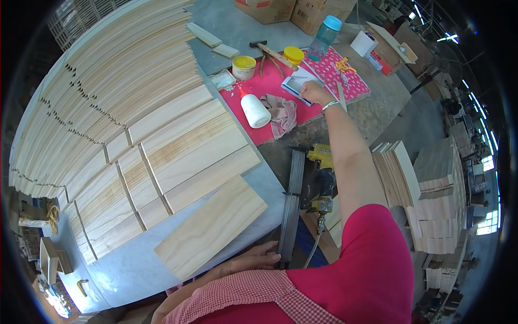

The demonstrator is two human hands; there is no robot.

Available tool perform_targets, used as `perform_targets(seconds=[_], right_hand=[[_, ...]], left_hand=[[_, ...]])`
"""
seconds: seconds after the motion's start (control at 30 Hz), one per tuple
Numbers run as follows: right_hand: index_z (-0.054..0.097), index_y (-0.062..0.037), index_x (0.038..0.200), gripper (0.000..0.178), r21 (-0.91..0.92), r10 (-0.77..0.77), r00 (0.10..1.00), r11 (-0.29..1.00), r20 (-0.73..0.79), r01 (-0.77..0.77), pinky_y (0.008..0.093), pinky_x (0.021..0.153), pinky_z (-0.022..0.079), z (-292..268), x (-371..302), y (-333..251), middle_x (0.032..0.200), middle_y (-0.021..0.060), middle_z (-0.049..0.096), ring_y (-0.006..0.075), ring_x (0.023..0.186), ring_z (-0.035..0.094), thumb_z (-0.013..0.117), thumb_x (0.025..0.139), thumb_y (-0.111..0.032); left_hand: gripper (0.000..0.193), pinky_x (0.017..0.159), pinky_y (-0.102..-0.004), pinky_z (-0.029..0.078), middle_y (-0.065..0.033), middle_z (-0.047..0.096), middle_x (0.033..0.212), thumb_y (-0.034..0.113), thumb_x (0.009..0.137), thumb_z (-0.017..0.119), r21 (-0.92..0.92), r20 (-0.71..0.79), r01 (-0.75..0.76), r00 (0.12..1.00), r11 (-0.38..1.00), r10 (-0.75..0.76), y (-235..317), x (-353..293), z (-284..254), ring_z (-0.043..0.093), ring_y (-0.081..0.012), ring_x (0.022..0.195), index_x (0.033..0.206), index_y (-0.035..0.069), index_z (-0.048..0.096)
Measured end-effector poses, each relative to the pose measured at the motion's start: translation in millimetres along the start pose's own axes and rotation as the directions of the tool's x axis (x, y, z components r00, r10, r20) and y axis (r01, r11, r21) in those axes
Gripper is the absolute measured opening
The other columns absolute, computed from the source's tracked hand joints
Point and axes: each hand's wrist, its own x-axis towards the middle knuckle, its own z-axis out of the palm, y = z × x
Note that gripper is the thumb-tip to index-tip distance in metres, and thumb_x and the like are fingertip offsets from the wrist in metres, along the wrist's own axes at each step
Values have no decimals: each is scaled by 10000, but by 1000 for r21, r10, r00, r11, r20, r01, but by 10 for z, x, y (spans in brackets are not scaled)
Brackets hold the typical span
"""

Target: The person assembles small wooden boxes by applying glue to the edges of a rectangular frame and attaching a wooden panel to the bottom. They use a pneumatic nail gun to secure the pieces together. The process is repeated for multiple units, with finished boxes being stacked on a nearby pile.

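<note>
the right hand (313,92), fingers curled, i can't tell whether gripping, seems to be fetching from the blue-and-white box (294,92) on the pink mat (261,86), likely needing a pinch next; the left hand (256,259) lies loosely open.

Tube lights (447,38) and blown-out windows (490,222) glared at right against a dim, soft background, while even light covered the counter (97,283), leaving a pale sheen at near left. Fisheye distortion bowed the stacked boards (129,59); black vignetting ringed the view.
</note>
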Motion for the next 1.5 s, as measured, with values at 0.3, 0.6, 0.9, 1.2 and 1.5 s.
perform_targets(seconds=[0.3, 0.6, 0.9, 1.2, 1.5], right_hand=[[693, -22, 782, 66, 133, -36, 882, 985, -470, 111, 419, 730, 554, 145, -239, 57, 796, 181, 713, 327, 788, 714, 709, 820, -74], [760, -15, 867, 163, 126, 149, 874, 987, -462, -102, 440, 775, 563, 51, -367, -80, 843, 209, 730, 359, 826, 731, 753, 833, -174], [730, 31, 1076, 383, 276, 360, 888, 919, -287, -283, 447, 863, 561, -18, -475, 93, 1038, 278, 724, 412, 953, 713, 765, 838, -268], [694, -34, 1202, 321, 496, 144, 907, 865, -396, 80, 351, 619, 498, 83, -2515, -1031, 727, 135, 670, 189, 644, 642, 699, 885, -81], [720, 16, 1143, 278, 551, 214, 905, 834, -367, 26, 373, 613, 493, 536, -3254, -1288, 741, 167, 637, 259, 601, 611, 719, 871, -43]], left_hand=[[865, 1114, -384, 452, -217, 478, 1463, 428, 1003, 633, 24, -13, -24, 1000, 999, 24, -38, 28, 7, 494, -262, 1363, 1595, -2, 173], [876, 1049, -350, 505, -219, 487, 1450, 413, 1014, 623, 158, -60, -45, 997, 986, 55, -102, 74, -16, 536, -242, 1307, 1600, -23, 141], [842, 1035, -358, 506, -206, 476, 1471, 377, 1009, 640, 145, -61, -59, 996, 988, 68, -51, 29, 96, 534, -239, 1305, 1596, -13, 179], [893, 1044, -355, 484, -144, 552, 1317, 358, 982, 681, 127, -74, -135, 987, 983, 145, -218, 84, 95, 557, -201, 1214, 1618, 37, 141], [970, 1054, -375, 457, -165, 554, 1291, 390, 959, 708, 202, -125, -121, 981, 972, 148, -190, 53, 202, 547, -223, 1206, 1625, 26, 103]])
